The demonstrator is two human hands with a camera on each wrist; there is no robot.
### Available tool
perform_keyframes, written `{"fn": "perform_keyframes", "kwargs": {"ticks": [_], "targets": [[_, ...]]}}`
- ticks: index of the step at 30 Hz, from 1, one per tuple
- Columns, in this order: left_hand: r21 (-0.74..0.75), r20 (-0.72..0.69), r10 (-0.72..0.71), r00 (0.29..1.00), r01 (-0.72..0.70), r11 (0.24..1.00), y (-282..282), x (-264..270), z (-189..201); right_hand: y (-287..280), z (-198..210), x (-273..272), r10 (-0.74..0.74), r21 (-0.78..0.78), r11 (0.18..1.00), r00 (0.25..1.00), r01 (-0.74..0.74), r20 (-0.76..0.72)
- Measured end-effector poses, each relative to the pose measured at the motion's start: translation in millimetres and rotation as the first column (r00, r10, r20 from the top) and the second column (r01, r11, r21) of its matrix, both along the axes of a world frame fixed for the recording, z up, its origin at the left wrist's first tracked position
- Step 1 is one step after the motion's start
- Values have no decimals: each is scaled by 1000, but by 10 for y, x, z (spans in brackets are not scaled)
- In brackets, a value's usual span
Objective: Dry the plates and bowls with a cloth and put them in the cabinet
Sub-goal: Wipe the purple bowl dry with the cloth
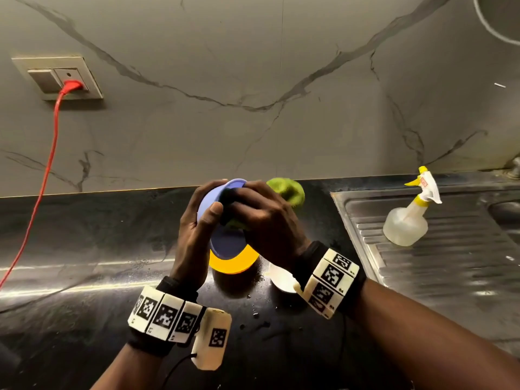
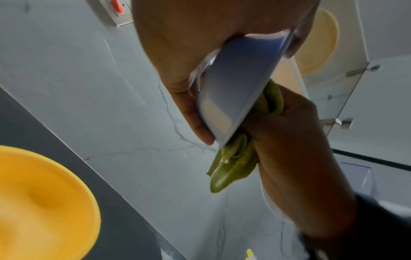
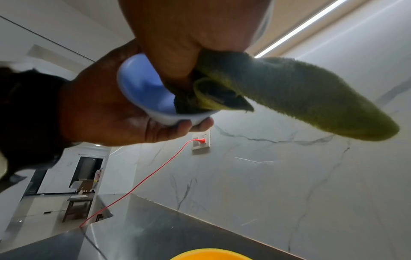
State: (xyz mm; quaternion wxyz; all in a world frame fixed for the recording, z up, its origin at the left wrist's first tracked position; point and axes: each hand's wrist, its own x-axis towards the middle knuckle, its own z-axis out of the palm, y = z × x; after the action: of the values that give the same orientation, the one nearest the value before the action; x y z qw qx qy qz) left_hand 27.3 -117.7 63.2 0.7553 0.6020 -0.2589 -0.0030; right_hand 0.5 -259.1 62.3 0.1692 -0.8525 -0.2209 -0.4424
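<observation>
Left hand [image 1: 197, 229] curls round the blue bowl [image 1: 225, 240]; right hand [image 1: 264, 218], at three o'clock, grips the green cloth [image 1: 287, 191] (apparently pressed inside).

Round yellow plastic dish [image 1: 235, 264] mostly hidden under lavender plastic bowl [image 1: 225, 237]. White object [image 1: 282, 280] behind right wrist: can't identify. Green terry cloth [image 1: 287, 191] half buried in right hand [image 1: 264, 218].
</observation>
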Motion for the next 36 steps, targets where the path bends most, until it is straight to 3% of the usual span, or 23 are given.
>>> {"fn": "perform_keyframes", "kwargs": {"ticks": [2, 4, 8, 10, 12, 14, 16, 21, 25, 29, 32, 36], "targets": [[2, -8, -3, 1000, 3, 1000, -6, -14, 5, 37, -11, -8, -30, 41, 999, 1000, 30, -2], [7, -19, 14, 1000, -14, 1000, 12, -15, 2, 97, -101, -72, -23, 112, 993, 995, 34, -99], [24, 27, 57, 998, -58, 998, 61, -4, -17, 269, -265, -296, 156, 359, 932, 940, -39, -304], [32, 42, 84, 996, -85, 996, 82, 4, -51, 340, -231, -363, 321, 565, 822, 877, -71, -357], [40, 33, 116, 993, -117, 992, 98, 28, -85, 395, -112, -384, 508, 764, 643, 774, -50, -377], [55, 24, 113, 993, -114, 992, 97, 42, -92, 420, -16, -373, 623, 872, 490, 703, -11, -342], [72, 19, 99, 995, -100, 992, 103, 48, -82, 414, 13, -372, 669, 911, 413, 674, 12, -313], [100, -15, 92, 996, -90, 991, 122, 99, -135, 384, -35, -430, 699, 888, 459, 628, -28, -341], [98, -74, 60, 995, -53, 994, 102, 76, -131, 353, -129, -388, 651, 870, 489, 693, -70, -310], [153, -140, -68, 988, 90, 984, 127, 104, -41, 266, -239, -373, 428, 730, 681, 839, -55, -336], [124, -138, -43, 990, 61, 990, 83, 73, 14, 335, -206, -409, 446, 720, 682, 852, -126, -273], [46, -192, -43, 980, 53, 998, 5, -1, 13, 382, -211, -389, 351, 669, 740, 887, -67, -300]]}}
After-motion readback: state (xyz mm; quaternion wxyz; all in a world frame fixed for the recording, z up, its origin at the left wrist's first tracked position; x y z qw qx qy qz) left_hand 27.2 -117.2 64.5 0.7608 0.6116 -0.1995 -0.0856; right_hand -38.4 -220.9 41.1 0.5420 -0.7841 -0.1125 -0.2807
